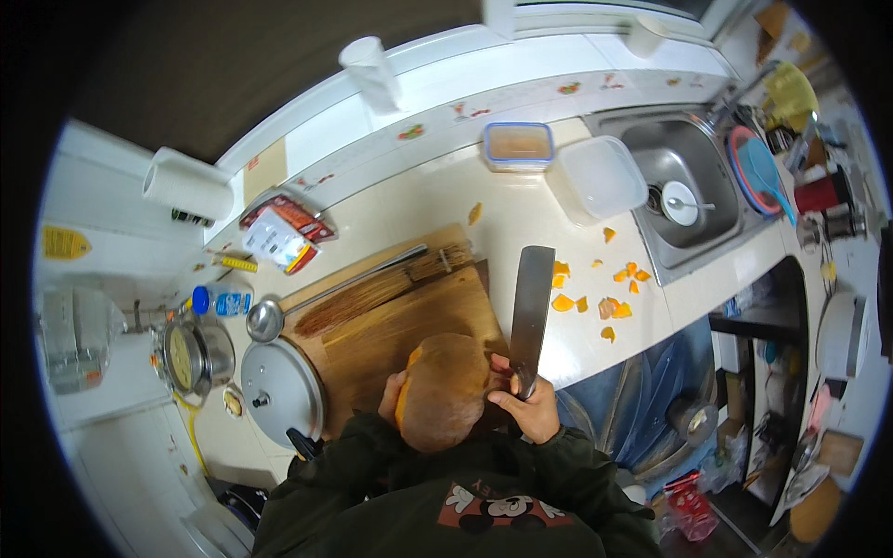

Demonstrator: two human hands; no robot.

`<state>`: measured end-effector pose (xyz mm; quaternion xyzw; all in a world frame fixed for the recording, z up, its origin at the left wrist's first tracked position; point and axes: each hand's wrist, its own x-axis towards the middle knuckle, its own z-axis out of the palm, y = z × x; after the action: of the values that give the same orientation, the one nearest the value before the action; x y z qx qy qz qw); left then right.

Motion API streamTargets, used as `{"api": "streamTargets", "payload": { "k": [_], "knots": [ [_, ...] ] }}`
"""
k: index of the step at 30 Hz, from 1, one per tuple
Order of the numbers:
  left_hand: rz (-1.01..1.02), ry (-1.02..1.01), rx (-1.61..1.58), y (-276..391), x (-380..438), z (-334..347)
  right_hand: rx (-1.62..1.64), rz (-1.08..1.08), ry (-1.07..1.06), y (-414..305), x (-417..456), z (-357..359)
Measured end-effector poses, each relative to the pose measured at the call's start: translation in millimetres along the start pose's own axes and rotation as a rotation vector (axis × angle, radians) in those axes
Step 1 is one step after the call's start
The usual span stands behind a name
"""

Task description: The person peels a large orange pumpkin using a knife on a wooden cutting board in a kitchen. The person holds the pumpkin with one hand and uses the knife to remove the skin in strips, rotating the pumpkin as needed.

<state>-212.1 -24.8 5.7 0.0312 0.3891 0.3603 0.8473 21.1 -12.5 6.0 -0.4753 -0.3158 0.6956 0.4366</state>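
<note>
A large pumpkin piece (446, 390) with tan rind is held close to my chest, above the near side of the wooden cutting board (391, 328). Orange flesh shows along its left edge. My left hand (392, 396) grips it from the left, with most of the fingers hidden behind it. On the other side, my right hand (531, 410) is closed around the handle of a broad-bladed kitchen cleaver (533, 300). The blade points away from me, over the counter. Several orange peel scraps (564, 302) lie to the right of the blade.
A straw brush (363, 296) and a metal ladle (266, 321) lie along the board. Left of it sits a pressure-cooker lid (279, 387). Plastic containers (598, 178) stand beside the steel sink (680, 160). The counter's front edge (621, 359) runs to my right.
</note>
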Motion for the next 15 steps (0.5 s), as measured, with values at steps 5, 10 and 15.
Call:
{"api": "streamTargets", "payload": {
  "k": [5,10,15],
  "knots": [
    [-0.035,-0.170,0.108,2.6,25.4,38.0,-0.123,-0.031,0.124,12.6,-6.2,-11.2],
    [0.017,-0.274,0.011,-7.4,32.9,64.2,-0.030,-0.061,0.174,9.2,1.8,-10.2],
    [0.076,-0.205,0.009,-18.9,37.3,60.6,0.004,-0.136,0.200,6.8,7.0,-11.3]
  ]
}}
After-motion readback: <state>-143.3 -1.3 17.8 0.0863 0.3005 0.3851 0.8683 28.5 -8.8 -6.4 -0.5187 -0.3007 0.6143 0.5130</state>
